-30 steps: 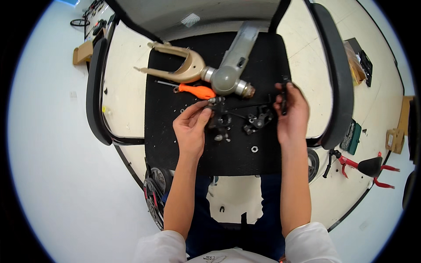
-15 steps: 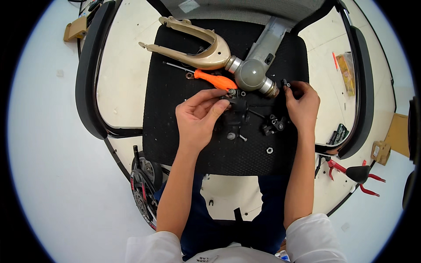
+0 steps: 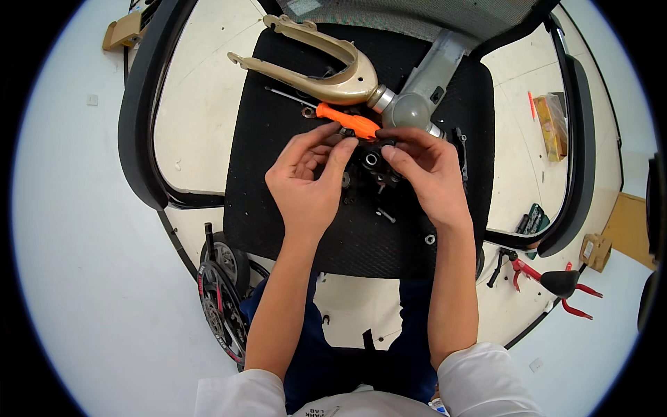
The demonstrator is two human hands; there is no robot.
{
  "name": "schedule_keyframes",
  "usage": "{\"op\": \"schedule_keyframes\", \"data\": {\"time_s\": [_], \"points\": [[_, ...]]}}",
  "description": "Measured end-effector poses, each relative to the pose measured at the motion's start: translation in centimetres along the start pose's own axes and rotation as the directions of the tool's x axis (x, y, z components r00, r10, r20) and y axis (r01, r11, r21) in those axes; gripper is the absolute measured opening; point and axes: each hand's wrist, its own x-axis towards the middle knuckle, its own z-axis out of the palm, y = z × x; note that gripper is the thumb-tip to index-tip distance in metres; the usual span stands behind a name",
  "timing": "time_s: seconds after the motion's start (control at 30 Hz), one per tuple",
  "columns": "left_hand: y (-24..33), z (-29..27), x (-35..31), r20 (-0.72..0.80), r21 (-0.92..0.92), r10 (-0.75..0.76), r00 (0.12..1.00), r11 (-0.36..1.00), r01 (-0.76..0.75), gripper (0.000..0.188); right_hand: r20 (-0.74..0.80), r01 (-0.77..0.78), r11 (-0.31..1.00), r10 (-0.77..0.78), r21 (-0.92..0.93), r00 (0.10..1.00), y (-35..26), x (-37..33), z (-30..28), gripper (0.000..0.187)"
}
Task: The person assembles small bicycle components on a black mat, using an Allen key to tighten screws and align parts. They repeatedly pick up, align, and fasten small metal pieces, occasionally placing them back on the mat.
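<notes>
My left hand point(image 3: 302, 181) pinches a small black part point(image 3: 347, 132) between thumb and forefinger, beside the orange screwdriver handle point(image 3: 351, 123). With thumb and fingers closed, my right hand point(image 3: 432, 177) grips a black part with a round, silver-rimmed hole point(image 3: 372, 159). The two hands are close together above the black chair seat point(image 3: 333, 240). More dark pieces sit below the held part, partly hidden by my right hand. A beige fork point(image 3: 333, 90) lies behind, joined to a grey metal tube point(image 3: 434, 69) by a round grey joint point(image 3: 410, 110).
A bolt point(image 3: 386, 216) and a nut point(image 3: 430, 239) lie on the seat's near half. A slim black part point(image 3: 460, 149) rests at its right side. Armrests point(image 3: 142, 118) flank the seat. A wheel assembly point(image 3: 219, 299) stands on the floor at left, a red frame point(image 3: 535, 269) at right.
My right hand has moved left from the seat's right side to join the left at the black part. My left hand has shifted slightly left. The view has shifted a little.
</notes>
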Motion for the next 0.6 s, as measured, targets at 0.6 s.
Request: {"op": "schedule_keyframes", "data": {"time_s": [0.6], "points": [[0.6, -4.5, 2.0, 0.093, -0.12, -0.183, 0.979, 0.974, 0.194, 0.026, -0.123, 0.083, 0.987, -0.1, -0.137, 0.987, 0.4, 1.3, -0.4, 0.024]]}}
